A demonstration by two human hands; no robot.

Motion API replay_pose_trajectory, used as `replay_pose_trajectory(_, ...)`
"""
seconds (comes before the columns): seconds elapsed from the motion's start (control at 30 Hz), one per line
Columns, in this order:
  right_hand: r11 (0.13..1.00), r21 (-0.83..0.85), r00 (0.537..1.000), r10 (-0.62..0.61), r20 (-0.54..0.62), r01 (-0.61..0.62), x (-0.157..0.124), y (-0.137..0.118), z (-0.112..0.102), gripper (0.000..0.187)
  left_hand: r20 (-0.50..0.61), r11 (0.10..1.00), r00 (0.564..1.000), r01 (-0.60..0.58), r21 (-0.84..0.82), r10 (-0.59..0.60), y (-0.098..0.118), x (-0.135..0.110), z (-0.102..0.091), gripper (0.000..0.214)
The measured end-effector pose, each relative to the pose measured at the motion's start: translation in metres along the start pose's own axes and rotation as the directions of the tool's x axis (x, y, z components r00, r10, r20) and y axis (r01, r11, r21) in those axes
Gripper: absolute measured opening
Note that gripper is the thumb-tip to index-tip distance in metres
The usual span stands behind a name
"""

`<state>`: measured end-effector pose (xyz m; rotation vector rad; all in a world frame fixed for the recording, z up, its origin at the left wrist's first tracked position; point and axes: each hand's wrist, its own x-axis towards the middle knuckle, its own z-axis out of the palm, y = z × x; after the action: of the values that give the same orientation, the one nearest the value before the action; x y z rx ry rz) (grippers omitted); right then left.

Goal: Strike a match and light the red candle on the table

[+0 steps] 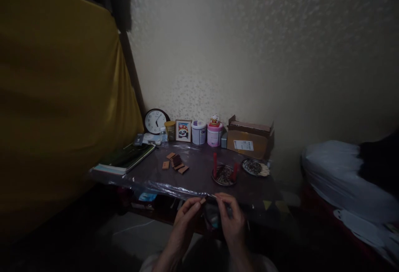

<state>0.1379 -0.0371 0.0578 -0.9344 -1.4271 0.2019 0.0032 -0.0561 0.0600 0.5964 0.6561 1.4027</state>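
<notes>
My left hand pinches a small tan matchbox just in front of the table's near edge. Close beside it, my right hand is closed on a thin pale matchstick, whose tip points at the box. Whether the two touch cannot be made out in the dim light. Several more matchboxes lie loosely piled on the table. Beyond my right hand, a dark-patterned plate carries an upright red candle and a second red candle that leans.
Another patterned plate with several pale sticks lies at the table's right. Along the wall stand a clock, a panda picture, tubs and a cardboard box. A large book rests at left, near a yellow curtain.
</notes>
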Motion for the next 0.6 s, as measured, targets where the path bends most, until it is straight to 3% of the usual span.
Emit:
replay_pose_trajectory(0.2, 0.994, -0.027, 0.993, -0.104, 0.052, 0.106, -0.003, -0.010, -0.002, 0.010, 0.029, 1.000, 1.000, -0.005, -0.011, 0.006, -0.002, 0.000, 0.001, 0.016)
replay_pose_trajectory(0.33, 0.988, -0.017, 0.988, -0.154, 0.016, 0.154, -0.003, -0.015, -0.007, 0.011, 0.016, 1.000, 1.000, -0.001, -0.023, 0.001, -0.001, 0.001, 0.001, 0.016)
replay_pose_trajectory(0.43, 0.974, -0.067, 0.968, -0.207, 0.143, 0.219, -0.004, 0.000, -0.005, 0.012, 0.012, 0.999, 1.000, -0.026, -0.023, 0.026, -0.001, 0.001, 0.001, 0.017)
replay_pose_trajectory(0.47, 0.972, -0.123, 0.966, -0.173, 0.194, 0.199, -0.005, 0.008, -0.003, 0.014, 0.009, 0.999, 0.999, -0.036, -0.010, 0.036, 0.000, 0.001, 0.001, 0.017)
replay_pose_trajectory(0.6, 0.966, -0.243, 0.995, -0.076, 0.068, 0.090, -0.005, 0.039, -0.001, 0.023, -0.005, 0.997, 0.999, -0.052, 0.049, 0.052, 0.001, 0.002, -0.003, 0.020)
